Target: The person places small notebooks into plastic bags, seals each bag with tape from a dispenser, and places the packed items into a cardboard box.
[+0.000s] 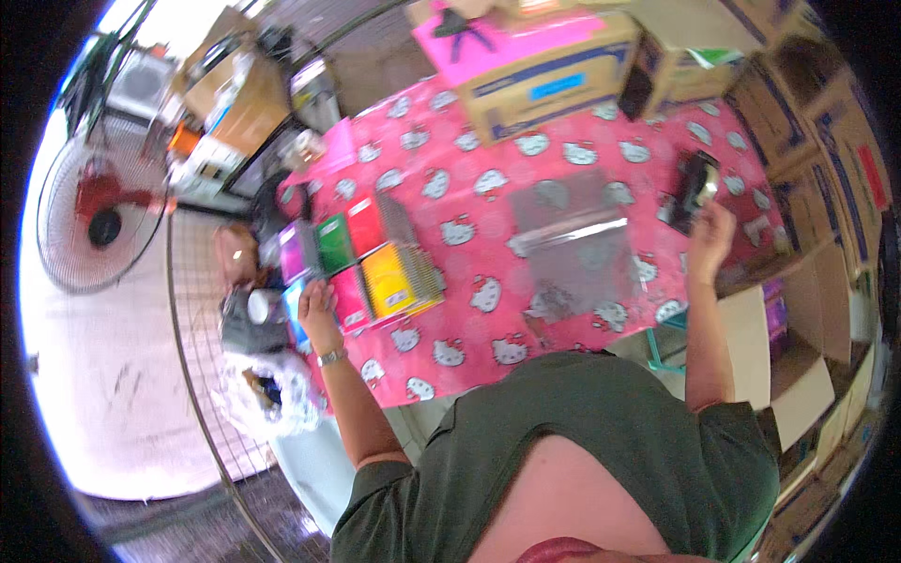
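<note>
At the left of the table my left hand [317, 308] is closed at the edge of a light blue notebook [296, 314]. Beside it lie small spiral notebooks: a purple one [297, 251], a green one [334, 242], a red one [366, 225], a pink one [351, 298] and a yellow one [389, 281]. Far to the right, my right hand [711, 235] has its fingers closed at the near end of a black tape dispenser [690, 192] with a shiny roll; motion blurs it slightly. Between my hands a clear plastic bag [584, 267] lies flat.
A pink patterned cloth [460, 324] covers the table. Cardboard boxes [554, 80] line the far edge and more boxes [807, 202] stack at the right. A fan [103, 211] stands left, and a white plastic bag [272, 394] hangs near the left edge.
</note>
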Demonstrator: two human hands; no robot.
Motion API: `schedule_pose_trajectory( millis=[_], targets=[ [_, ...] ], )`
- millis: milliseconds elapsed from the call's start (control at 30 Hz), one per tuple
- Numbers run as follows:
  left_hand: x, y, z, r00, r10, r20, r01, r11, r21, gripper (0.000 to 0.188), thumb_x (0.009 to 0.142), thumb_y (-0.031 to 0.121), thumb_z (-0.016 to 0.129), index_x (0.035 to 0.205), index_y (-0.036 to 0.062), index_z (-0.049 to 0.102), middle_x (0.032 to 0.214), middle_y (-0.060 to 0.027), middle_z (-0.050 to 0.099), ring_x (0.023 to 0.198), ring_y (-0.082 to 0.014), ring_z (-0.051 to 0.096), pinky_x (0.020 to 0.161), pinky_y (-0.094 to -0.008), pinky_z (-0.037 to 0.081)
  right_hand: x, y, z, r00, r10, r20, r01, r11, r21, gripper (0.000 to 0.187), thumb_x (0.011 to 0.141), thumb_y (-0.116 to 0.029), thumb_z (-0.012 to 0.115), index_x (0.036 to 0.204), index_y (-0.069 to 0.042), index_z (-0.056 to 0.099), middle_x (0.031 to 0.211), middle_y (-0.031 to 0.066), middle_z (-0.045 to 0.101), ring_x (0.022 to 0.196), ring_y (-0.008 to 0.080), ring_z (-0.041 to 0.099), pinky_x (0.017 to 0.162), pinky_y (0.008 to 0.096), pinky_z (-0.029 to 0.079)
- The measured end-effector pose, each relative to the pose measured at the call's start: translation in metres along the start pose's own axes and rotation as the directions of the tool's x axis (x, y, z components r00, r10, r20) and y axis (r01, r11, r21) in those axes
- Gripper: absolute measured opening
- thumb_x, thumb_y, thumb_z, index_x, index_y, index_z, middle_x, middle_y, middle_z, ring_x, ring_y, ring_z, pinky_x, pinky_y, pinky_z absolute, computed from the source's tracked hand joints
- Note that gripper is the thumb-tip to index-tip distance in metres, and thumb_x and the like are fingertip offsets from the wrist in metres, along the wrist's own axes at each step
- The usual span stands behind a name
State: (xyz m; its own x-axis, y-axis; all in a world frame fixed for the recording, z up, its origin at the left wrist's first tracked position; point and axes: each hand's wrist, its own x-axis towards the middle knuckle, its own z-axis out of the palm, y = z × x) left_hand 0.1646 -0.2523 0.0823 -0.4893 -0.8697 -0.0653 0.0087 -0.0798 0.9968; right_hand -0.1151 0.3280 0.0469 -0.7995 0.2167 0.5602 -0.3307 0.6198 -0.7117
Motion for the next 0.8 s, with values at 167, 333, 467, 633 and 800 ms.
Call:
schedule_pose_trajectory(
  millis=[167, 333, 467, 633, 800],
  targets=[
    [0.081, 0.008, -0.072, 0.950, 0.236, -0.202, -0.184, 0.952, 0.245, 0.017, 0.085, 0.005, 0.057, 0.099, 0.0001, 0.063, 0.092, -0.0059, 0.063, 0.082, -0.0115, 0.057, 0.071, -0.0263, 0.046, -0.106, -0.194, 0.201, 0.565, -0.542, 0.622, 0.122, 0.801, 0.586, 0.024, 0.081, -0.012, 0.057, 0.105, -0.007, 0.062, 0.093, 0.0138, 0.061, 0.091, 0.0301, 0.059, 0.077, 0.0387, 0.047],
    [0.164, 0.007, -0.062, 0.989, 0.130, -0.065, -0.060, 0.774, 0.631, 0.030, 0.079, 0.011, 0.062, 0.104, -0.0051, 0.063, 0.092, -0.0100, 0.066, 0.079, -0.0158, 0.059, 0.072, -0.0276, 0.046, -0.176, -0.345, 0.380, 0.413, -0.422, 0.807, -0.044, 0.876, 0.481, 0.024, 0.083, -0.021, 0.055, 0.100, -0.006, 0.063, 0.089, 0.0155, 0.063, 0.084, 0.0300, 0.063, 0.071, 0.0415, 0.050],
    [0.187, -0.004, -0.068, 0.994, -0.034, 0.107, -0.039, 0.785, 0.618, 0.032, 0.076, 0.010, 0.064, 0.105, -0.0058, 0.062, 0.091, -0.0108, 0.067, 0.077, -0.0157, 0.061, 0.069, -0.0280, 0.048, -0.221, -0.393, 0.424, 0.391, 0.060, 0.919, 0.006, 0.998, -0.068, 0.030, 0.087, -0.022, 0.050, 0.099, 0.002, 0.062, 0.101, 0.0192, 0.063, 0.091, 0.0350, 0.063, 0.077, 0.0427, 0.051],
    [0.203, -0.038, -0.135, 0.986, -0.109, 0.127, 0.018, 0.821, 0.571, 0.037, 0.076, 0.001, 0.061, 0.113, -0.0048, 0.060, 0.096, -0.0084, 0.067, 0.083, -0.0143, 0.062, 0.072, -0.0270, 0.048, -0.260, -0.438, 0.409, 0.482, 0.278, 0.831, -0.169, 0.960, -0.223, 0.036, 0.090, -0.026, 0.046, 0.102, 0.004, 0.062, 0.106, 0.0222, 0.060, 0.095, 0.0362, 0.062, 0.080, 0.0455, 0.050],
    [0.216, -0.034, -0.093, 0.990, -0.059, 0.130, -0.014, 0.866, 0.500, 0.040, 0.071, 0.002, 0.067, 0.108, -0.0075, 0.059, 0.094, -0.0121, 0.067, 0.081, -0.0171, 0.062, 0.072, -0.0278, 0.048, -0.241, -0.411, 0.437, 0.523, 0.198, 0.829, -0.063, 0.979, -0.194, 0.041, 0.079, -0.035, 0.061, 0.092, 0.004, 0.061, 0.103, 0.0205, 0.062, 0.089, 0.0373, 0.062, 0.079, 0.0425, 0.050]
  ],
)
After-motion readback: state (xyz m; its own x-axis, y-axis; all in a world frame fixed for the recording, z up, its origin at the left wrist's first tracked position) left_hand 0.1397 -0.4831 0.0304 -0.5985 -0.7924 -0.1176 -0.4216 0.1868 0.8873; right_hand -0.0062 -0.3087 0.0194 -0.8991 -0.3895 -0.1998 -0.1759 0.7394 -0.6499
